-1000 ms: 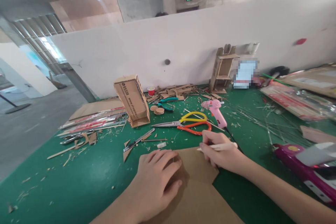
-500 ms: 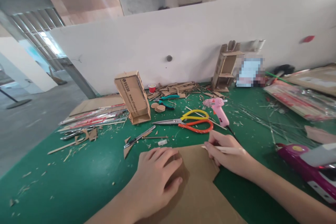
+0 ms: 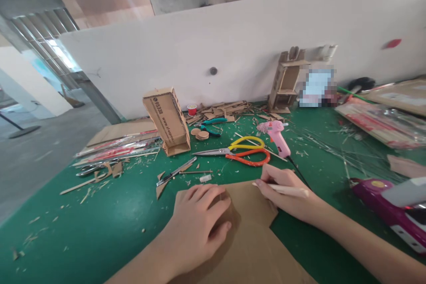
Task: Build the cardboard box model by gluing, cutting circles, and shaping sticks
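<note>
A brown cardboard sheet (image 3: 253, 239) lies on the green table (image 3: 93, 226) in front of me. My left hand (image 3: 199, 226) rests on the sheet's left part, fingers curled over something I cannot make out. My right hand (image 3: 286, 195) is closed on a pale pencil (image 3: 282, 190), its tip touching the sheet's far edge. Just beyond the sheet lie yellow and orange scissors (image 3: 246, 153) and a pink glue gun (image 3: 278, 135).
A tilted cardboard box (image 3: 166, 120), a utility knife (image 3: 176, 171), green pliers (image 3: 211, 126), round cardboard discs (image 3: 200, 134) and scraps lie further back. A cardboard model (image 3: 286, 82) stands by the white wall (image 3: 233, 40). A purple tool (image 3: 389, 206) sits at right.
The view has shifted slightly. My right hand with the pencil has edged a little along the sheet's far edge. My left hand stays put.
</note>
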Tool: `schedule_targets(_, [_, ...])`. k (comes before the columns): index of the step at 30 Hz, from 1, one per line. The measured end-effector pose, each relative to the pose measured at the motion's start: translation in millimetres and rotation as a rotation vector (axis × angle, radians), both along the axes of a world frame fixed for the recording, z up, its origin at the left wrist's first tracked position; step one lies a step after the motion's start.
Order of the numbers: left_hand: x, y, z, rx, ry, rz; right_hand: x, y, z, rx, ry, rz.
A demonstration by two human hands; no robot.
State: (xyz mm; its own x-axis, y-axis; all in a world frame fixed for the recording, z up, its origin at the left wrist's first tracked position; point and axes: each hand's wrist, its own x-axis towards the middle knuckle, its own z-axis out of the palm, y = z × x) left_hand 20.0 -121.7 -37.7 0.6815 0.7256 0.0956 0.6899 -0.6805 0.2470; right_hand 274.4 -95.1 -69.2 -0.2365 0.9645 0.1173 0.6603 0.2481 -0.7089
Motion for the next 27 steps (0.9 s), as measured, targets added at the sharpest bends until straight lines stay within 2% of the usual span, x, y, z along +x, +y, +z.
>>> schedule_targets(7, [-0.3, 0.8, -1.4, 0.007, -0.019, -0.006, -3.1, -0.1, 4.1, -0.039, 0.003, -0.038])
schedule_targets(14, [0.8, 0.1, 4.9, -0.011, -0.020, -0.014, -5.5, -3.8, 17.0, -0.078, 0.007, 0.023])
schedule_targets(27, [1.2, 0.1, 5.9, -0.022, -0.007, -0.004, -3.2, -2.6, 13.6, -0.098, 0.023, 0.062])
